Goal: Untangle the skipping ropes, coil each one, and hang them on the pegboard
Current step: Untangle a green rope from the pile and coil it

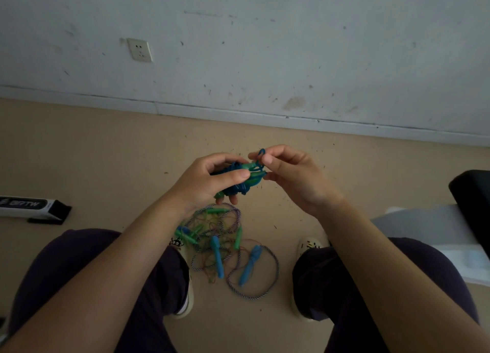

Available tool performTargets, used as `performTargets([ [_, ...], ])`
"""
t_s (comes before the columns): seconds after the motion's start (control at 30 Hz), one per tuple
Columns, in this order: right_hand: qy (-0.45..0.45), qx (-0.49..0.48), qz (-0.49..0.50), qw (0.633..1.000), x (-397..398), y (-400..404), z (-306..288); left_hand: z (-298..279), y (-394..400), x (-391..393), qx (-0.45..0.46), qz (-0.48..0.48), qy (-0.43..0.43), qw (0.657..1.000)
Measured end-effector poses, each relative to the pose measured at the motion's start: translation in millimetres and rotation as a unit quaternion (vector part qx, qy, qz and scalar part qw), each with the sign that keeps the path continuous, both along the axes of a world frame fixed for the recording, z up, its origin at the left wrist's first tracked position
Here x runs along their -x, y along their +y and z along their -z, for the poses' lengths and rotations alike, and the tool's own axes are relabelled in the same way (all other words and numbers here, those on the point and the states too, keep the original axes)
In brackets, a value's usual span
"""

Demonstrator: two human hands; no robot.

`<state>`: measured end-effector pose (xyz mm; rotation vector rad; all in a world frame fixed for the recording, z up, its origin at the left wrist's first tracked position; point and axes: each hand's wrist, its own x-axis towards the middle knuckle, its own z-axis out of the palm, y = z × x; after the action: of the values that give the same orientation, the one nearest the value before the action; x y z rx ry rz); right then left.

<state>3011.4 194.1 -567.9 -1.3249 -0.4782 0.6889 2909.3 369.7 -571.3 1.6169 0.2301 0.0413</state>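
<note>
Item in hand: bundle of dark blue cord wound round green plastic handles (240,179), held above the floor. Left hand (212,179) grips the bundle, fingers curled round it. Right hand (287,176) pinches a small loop of the blue cord (261,153) at the bundle's top.

Items outstanding: tangled heap of skipping ropes (225,246) on the beige floor (106,153) between the feet, with blue and green handles and a striped braided cord.

Pegboard: not in view. Nothing visibly hung; most work apparently remains.
</note>
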Motion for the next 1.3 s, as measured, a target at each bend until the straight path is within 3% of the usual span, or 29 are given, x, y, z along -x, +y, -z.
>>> performTargets([
  [0.2,0.013,0.006,0.028,0.999,-0.2,-0.5,-3.7,0.3,-0.5,0.8,0.010,0.010,-0.009,1.000],
  [0.47,0.049,0.033,-0.051,0.997,-2.6,-6.8,-9.1,-3.3,7.8,2.6,-0.018,0.060,-0.008,0.998],
  [0.87,-0.013,0.082,-0.100,0.992,-3.0,-13.4,-10.7,4.0,12.0,0.7,-0.021,0.071,0.036,0.997],
  [1.3,-0.015,0.106,-0.140,0.984,-7.8,-17.4,-15.4,2.9,9.8,0.8,-0.020,0.101,-0.010,0.995],
])
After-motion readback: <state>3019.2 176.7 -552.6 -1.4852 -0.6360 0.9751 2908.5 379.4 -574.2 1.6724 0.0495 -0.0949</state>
